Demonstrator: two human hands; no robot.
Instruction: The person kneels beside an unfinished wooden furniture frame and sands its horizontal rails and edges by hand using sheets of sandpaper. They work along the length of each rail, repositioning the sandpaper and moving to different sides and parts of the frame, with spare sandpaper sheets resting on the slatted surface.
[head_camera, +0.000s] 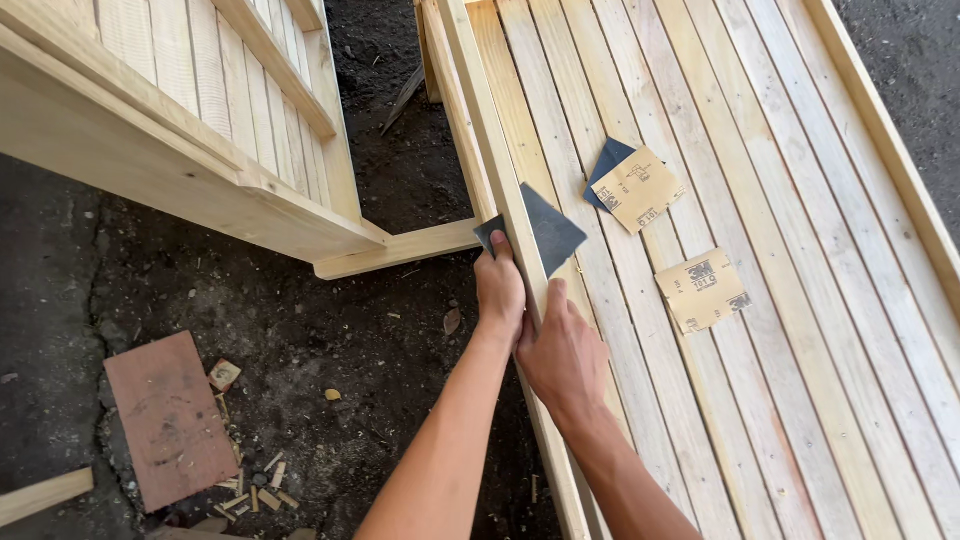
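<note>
Sandpaper (545, 232), dark and folded over the raised edge rail (500, 150) of a slatted wooden panel (780, 300), is pinched by the left hand (499, 290) while the right hand (562, 350) clasps the rail below (two spare sheets (660, 235) lie on the slats).

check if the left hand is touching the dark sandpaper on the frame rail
Touching. The head view shows the left hand gripping the dark sandpaper sheet, which is folded over the wooden rail.
</note>
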